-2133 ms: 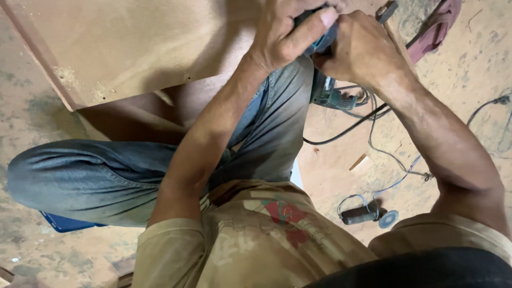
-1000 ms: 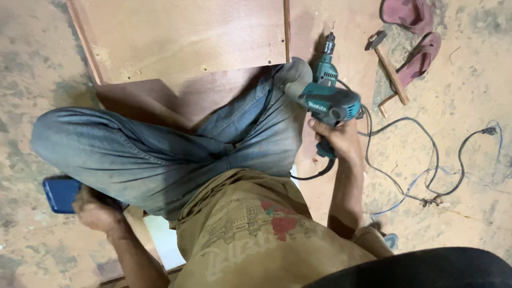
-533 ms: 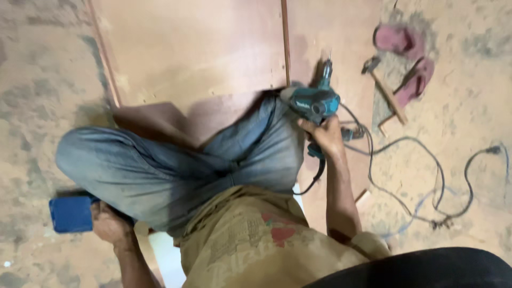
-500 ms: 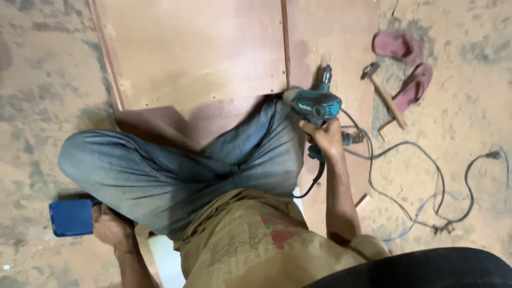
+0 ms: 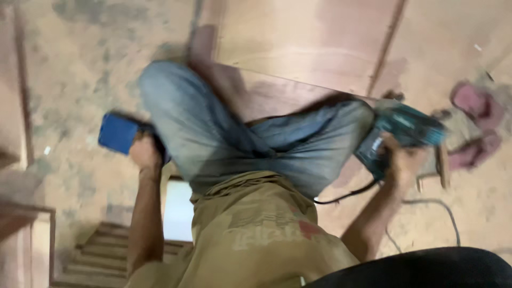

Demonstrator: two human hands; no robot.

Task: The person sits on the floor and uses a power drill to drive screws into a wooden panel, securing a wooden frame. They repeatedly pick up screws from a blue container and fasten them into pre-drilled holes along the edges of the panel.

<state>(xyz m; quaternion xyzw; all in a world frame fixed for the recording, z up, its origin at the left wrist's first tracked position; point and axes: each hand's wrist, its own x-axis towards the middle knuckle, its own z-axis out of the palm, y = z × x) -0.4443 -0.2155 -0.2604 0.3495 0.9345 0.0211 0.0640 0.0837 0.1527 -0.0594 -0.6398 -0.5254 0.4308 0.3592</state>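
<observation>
- Gripping a teal power drill (image 5: 397, 136), the right hand (image 5: 402, 162) has its fingers wrapped around the handle, so this grip is pressed shut on the tool.
- The drill sits just off the right knee, above the dusty floor (image 5: 69, 106); its long axis runs from the hand up and to the right, nose pointing away from the body, toward the pink sandals (image 5: 474, 125).
- Its black cord (image 5: 346, 194) trails from the handle end back under the jeans-clad leg (image 5: 250, 144).
- The left hand (image 5: 144, 152) is closed on a blue rectangular block (image 5: 118, 133), held out past the left knee, well apart from the drill, with the crossed legs between them.
- A plywood sheet (image 5: 309, 37) lies ahead of the knees; the drill and right hand are nearer to it than the left.
- Motion blur hides finer finger detail on both hands.
</observation>
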